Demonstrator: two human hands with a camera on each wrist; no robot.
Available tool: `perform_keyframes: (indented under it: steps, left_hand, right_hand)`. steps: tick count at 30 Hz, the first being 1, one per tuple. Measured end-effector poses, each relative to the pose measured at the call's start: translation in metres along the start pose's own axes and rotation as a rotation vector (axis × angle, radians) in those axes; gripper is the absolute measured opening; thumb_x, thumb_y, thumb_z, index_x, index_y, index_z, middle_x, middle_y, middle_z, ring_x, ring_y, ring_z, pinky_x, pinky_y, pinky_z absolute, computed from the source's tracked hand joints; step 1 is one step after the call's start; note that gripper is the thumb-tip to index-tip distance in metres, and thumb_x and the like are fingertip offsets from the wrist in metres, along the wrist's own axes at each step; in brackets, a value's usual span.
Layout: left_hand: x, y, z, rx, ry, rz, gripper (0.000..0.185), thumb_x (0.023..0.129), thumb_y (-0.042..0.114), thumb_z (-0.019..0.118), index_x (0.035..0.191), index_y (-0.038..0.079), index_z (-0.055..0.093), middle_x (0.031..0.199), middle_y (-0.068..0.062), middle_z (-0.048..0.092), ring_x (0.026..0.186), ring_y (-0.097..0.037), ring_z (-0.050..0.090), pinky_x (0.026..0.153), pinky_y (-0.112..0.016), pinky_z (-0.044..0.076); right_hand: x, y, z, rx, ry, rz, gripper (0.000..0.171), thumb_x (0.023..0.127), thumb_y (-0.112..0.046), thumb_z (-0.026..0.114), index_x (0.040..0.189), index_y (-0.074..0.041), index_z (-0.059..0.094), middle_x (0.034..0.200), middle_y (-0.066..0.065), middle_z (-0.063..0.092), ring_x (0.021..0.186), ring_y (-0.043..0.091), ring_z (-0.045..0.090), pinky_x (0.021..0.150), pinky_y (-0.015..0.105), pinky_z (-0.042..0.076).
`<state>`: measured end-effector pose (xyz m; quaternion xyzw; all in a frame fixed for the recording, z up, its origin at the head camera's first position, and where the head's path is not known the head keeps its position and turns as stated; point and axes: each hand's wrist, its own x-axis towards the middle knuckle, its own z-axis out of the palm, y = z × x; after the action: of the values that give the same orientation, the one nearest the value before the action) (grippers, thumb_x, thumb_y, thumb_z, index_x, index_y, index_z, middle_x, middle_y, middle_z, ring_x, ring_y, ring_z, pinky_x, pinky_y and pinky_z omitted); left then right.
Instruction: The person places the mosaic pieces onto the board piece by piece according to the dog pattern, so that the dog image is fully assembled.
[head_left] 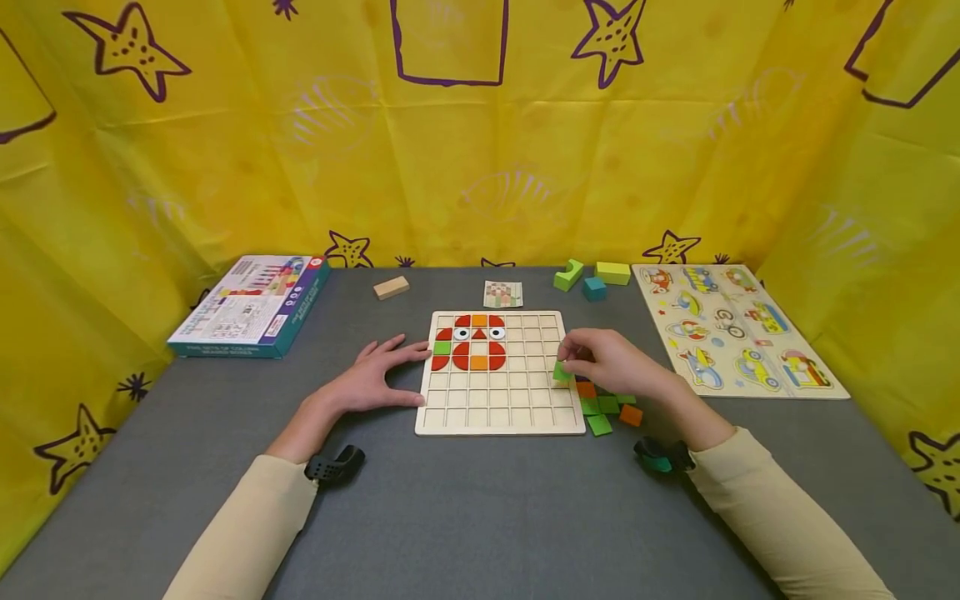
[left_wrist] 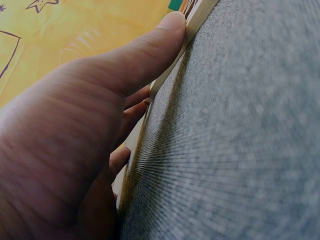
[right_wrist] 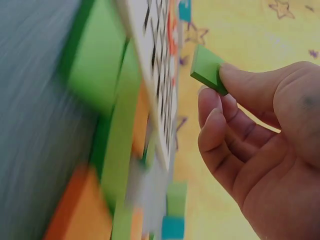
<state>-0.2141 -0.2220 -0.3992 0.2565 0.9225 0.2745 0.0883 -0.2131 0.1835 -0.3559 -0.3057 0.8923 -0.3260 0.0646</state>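
A pale wooden grid board [head_left: 525,400] lies on the grey table. On its upper left, red, orange, green and eye-printed tiles [head_left: 478,357] form a pattern. My left hand [head_left: 378,375] rests against the board's left edge, thumb and fingers spread and touching it. Over the board's right edge, my right hand [head_left: 618,362] pinches a small green square tile [right_wrist: 207,69] between thumb and fingertips. The right wrist view shows that tile raised above the board and tilted. Loose green tiles [head_left: 599,425] and orange tiles [head_left: 631,415] lie beside the board, below my right hand.
Behind the board lies a small picture card [head_left: 502,294]. A natural wood block [head_left: 392,288], green blocks [head_left: 612,273] and a blue block [head_left: 594,289] stand at the back. A flat box [head_left: 251,304] is at left, a vehicle picture board [head_left: 735,333] at right.
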Motion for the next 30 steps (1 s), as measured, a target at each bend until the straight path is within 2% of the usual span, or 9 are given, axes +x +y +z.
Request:
perform_keyframes:
  steps: [7, 17, 25, 30]
  left_hand:
    - [0.000, 0.000, 0.000, -0.007, 0.001, 0.009, 0.078, 0.084, 0.048, 0.079, 0.149, 0.016, 0.052, 0.160, -0.005, 0.037, 0.151, -0.042, 0.012, 0.115, -0.065, -0.003]
    - [0.000, 0.000, 0.001, 0.005, -0.006, -0.004, 0.081, 0.083, 0.051, 0.079, 0.151, 0.017, 0.050, 0.161, -0.004, 0.037, 0.151, -0.040, 0.011, 0.116, -0.063, -0.002]
    - [0.000, 0.000, 0.002, 0.008, -0.005, -0.002, 0.081, 0.083, 0.051, 0.079, 0.151, 0.018, 0.050, 0.161, -0.002, 0.036, 0.151, -0.039, 0.011, 0.116, -0.062, -0.002]
    - [0.000, -0.001, 0.002, 0.008, -0.005, -0.003, 0.081, 0.084, 0.051, 0.079, 0.151, 0.018, 0.050, 0.161, -0.003, 0.037, 0.151, -0.039, 0.011, 0.116, -0.062, -0.003]
  right_hand:
    - [0.035, -0.026, 0.024, 0.026, -0.047, -0.010, 0.005, 0.096, -0.008, 0.071, 0.099, -0.011, 0.068, 0.091, -0.003, 0.065, 0.083, 0.017, 0.060, 0.076, 0.034, 0.051]
    - [0.074, -0.049, 0.059, 0.010, -0.110, -0.088, 0.005, 0.094, -0.005, 0.069, 0.098, -0.008, 0.069, 0.087, -0.002, 0.064, 0.079, 0.015, 0.056, 0.075, 0.030, 0.049]
    - [0.086, -0.052, 0.070, -0.080, -0.113, -0.063, 0.003, 0.095, -0.006, 0.071, 0.098, -0.005, 0.071, 0.084, -0.003, 0.064, 0.079, 0.015, 0.056, 0.076, 0.029, 0.049]
    - [0.086, -0.053, 0.071, -0.087, -0.136, -0.059, 0.004, 0.093, -0.005, 0.073, 0.097, -0.007, 0.073, 0.084, -0.003, 0.064, 0.080, 0.016, 0.055, 0.077, 0.029, 0.049]
